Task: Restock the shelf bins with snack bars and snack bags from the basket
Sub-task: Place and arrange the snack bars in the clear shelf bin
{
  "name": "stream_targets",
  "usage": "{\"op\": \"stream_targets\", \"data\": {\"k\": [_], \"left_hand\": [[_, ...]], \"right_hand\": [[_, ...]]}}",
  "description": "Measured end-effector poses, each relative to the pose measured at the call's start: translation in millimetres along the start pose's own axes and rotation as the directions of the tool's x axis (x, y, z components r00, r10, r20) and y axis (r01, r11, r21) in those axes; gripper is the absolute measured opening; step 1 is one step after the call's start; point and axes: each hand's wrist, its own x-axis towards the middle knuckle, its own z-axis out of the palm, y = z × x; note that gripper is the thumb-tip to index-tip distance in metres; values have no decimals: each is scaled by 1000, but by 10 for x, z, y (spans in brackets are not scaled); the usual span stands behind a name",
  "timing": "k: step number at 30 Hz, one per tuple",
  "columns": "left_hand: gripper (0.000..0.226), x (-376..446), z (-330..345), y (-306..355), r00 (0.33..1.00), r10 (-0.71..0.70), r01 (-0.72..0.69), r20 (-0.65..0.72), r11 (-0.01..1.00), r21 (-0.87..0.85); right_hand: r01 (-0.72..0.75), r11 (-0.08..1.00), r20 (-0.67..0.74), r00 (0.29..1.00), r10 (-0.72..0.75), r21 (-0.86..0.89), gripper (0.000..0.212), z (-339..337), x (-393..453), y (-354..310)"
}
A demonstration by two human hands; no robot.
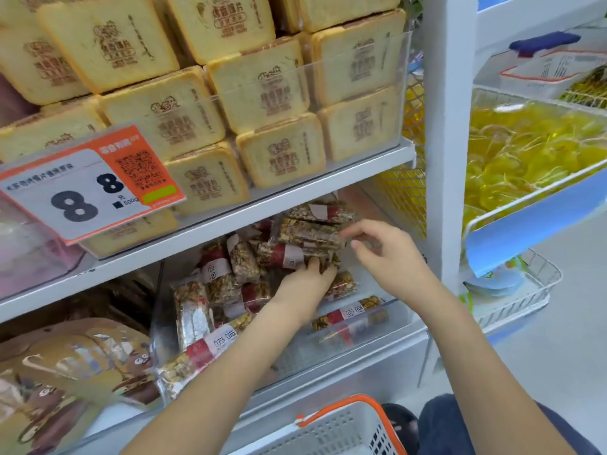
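A clear shelf bin (361, 336) on the lower shelf holds several nut snack bars in clear wrappers with red and white labels. My left hand (305, 284) reaches into the bin and grips the underside of a stack of snack bars (308, 238). My right hand (384, 251) is at the right end of the same stack, its curled fingertips touching the top bar. More snack bars (210, 290) lie loose at the left of the bin. The white basket with an orange rim (335, 428) is at the bottom of the view; its contents are hidden.
The shelf above holds bread-slice packs (256, 90) behind a price tag (88, 188). Brown snack bags (65, 366) lie in the bin to the left. A white shelf post (446, 142) stands right of the bin, with yellow candies (525, 152) beyond.
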Motion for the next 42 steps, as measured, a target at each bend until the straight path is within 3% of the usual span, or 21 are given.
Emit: {"op": "stream_targets", "data": {"k": [2, 4, 7, 9, 12, 16, 19, 21, 24, 27, 28, 30, 32, 35, 38, 42], "left_hand": [[70, -1, -22, -60, 999, 41, -42, -27, 998, -49], [66, -31, -38, -176, 999, 27, -37, -38, 955, -295], [57, -38, -109, -291, 995, -22, 88, 102, 705, -704], [45, 20, -115, -334, 978, 21, 152, 209, 614, -774], [34, 81, -111, -365, 982, 26, 128, 188, 645, -753], [52, 46, -58, -366, 997, 67, -48, 26, 894, -446], [41, -14, -67, -338, 984, 65, -134, -165, 882, -451], [44, -8, -74, -301, 985, 112, -163, -133, 859, -486], [52, 9, -49, -241, 979, 197, -205, -59, 950, -236], [42, -15, -2, -286, 969, 233, -238, -76, 969, -63], [35, -25, 0, -305, 971, 225, -232, -80, 969, -89], [22, -50, -50, -288, 981, 181, -194, -71, 929, -315], [27, -53, -110, -193, 986, 164, -153, -31, 813, -562], [36, -5, -99, 6, 960, 267, -186, 85, 834, -520], [43, 63, -100, 103, 960, 258, -181, 111, 869, -460], [30, -40, -265, 41, 997, 72, -49, 18, 819, -572]], "right_hand": [[-7, 1000, 13, 1000, 7, 14, 27, -4, 4, -6], [-22, 1000, 27, 999, 21, 17, 27, -7, 8, -5], [-31, 999, 19, 999, 31, 10, 27, -20, 28, -1], [-34, 999, 19, 999, 34, 0, 28, -15, 48, 4], [-44, 999, 36, 998, 44, -6, 30, -6, 63, 17], [-44, 999, 48, 998, 45, -18, 30, -6, 71, 31], [-50, 999, 50, 998, 50, -11, 27, -4, 76, 34], [-55, 998, 43, 997, 56, -16, 25, -3, 77, 31], [-59, 998, 47, 997, 60, -19, 23, 1, 69, 12], [-67, 998, 57, 996, 68, -21, 23, -5, 68, 16], [-66, 998, 61, 996, 67, -20, 23, -7, 68, 16], [-61, 998, 64, 996, 62, -20, 23, -15, 71, 8], [-57, 998, 63, 996, 59, -28, 22, -19, 73, -8], [-60, 998, 58, 996, 61, -26, 22, -22, 80, -35], [-59, 998, 50, 997, 60, -12, 22, -34, 70, -52], [-63, 998, 51, 997, 63, -2, 21, -42, 68, -68]]}}
